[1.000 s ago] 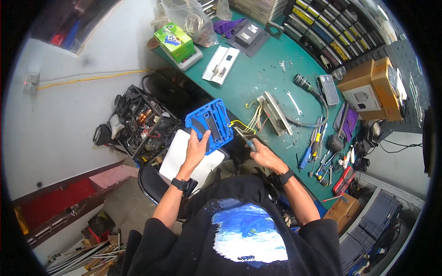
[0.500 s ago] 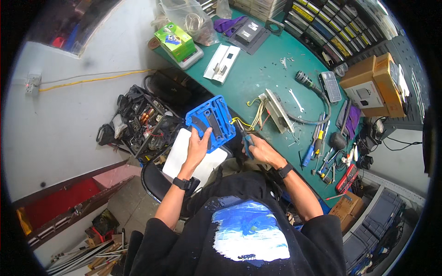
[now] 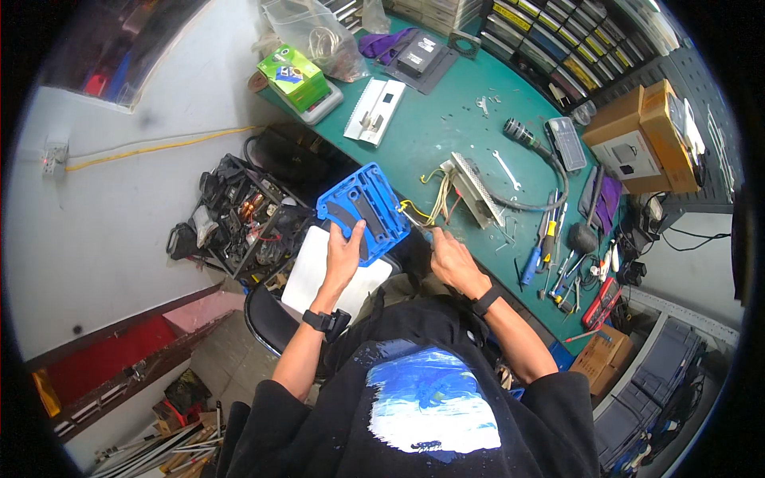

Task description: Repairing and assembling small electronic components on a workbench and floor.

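A blue plastic casing with dark inner channels is held up off the near edge of the bench. My left hand grips its lower left side, thumb on top. In my right hand, closed, are pliers whose handle is mostly hidden by the fingers. Their narrow metal jaws point toward the right edge of the casing, close to a yellow wire; whether they pinch the wire is too small to tell. That wire leads toward a bundle of wires beside a perforated metal bracket on the bench.
On the green bench lie a wrench, a thick black cable, screwdrivers and a white metal panel. A cardboard box stands at the right. Below my left hand is a chair with a white board on it.
My right hand has turned and shifted slightly, so the pliers' blue handles show less and the jaws tilt more toward the casing. The casing stays almost in place. The whole view has shifted a little.
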Motion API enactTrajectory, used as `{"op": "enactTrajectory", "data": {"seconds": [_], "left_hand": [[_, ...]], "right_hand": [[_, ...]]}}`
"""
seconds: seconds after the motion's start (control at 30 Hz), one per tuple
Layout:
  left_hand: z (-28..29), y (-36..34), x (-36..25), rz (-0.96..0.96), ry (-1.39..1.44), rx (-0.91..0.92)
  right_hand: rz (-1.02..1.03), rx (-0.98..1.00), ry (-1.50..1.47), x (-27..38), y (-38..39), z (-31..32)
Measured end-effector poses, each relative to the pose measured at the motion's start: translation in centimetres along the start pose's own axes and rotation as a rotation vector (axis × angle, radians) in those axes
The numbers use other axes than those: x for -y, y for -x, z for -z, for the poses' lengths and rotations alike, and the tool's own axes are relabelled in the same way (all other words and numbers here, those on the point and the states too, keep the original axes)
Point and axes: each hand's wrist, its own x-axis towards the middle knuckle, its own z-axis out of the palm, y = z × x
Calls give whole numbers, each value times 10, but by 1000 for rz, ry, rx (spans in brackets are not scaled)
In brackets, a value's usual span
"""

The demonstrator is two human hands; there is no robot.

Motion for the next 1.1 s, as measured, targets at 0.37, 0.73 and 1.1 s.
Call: {"op": "enactTrajectory", "data": {"seconds": [0.37,0.73,1.1], "left_hand": [[-4,1,2,-12,-5,-19],[-13,1,-20,42,-156,-74],[-7,-17,-13,-78,141,28]], "right_hand": [[67,-170,150,7,-7,-6],[-395,318,-845,14,-15,13],[-505,821,-1973,10,-7,12]]}}
